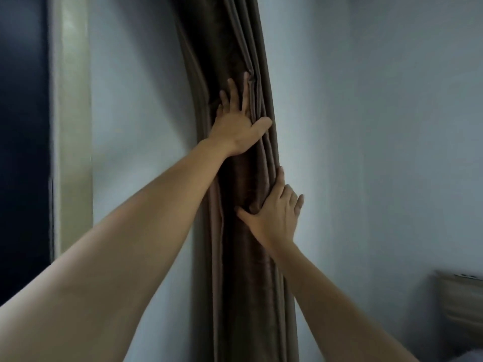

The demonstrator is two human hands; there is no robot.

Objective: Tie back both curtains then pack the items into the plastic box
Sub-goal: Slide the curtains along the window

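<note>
A brown curtain [235, 283] hangs gathered into 1 narrow upright bundle of deep folds, running from the top edge of the view to the bottom, a little left of the middle. It lies against a pale wall [379, 126] that shows on both sides of it.

Both bare arms reach up and forward to the curtain. The left hand [235, 124] is the higher of the 2. It lies flat on the front of the bundle with its fingers [232, 92] straight and pointing up, slightly spread, and its thumb [262, 124] stretched out to the right across the folds. It presses on the cloth and has nothing closed in it.

The right hand [274, 220] is lower, at the right edge of the bundle. Its fingers are straight and fanned upward; the index finger [280, 178] runs along the curtain's right edge, while the other fingers stand out over the wall beside it. Its thumb [244, 214] points left and rests on the front folds. This hand too is spread and touching rather than closed; whether any cloth is caught between thumb and palm cannot be made out.

At the far left is a dark pane [23, 152], with a pale upright frame [73, 126] between it and the wall. In the lower right corner, well apart from the curtain, stands a piece of light wooden furniture [460, 299], only partly in view.
</note>
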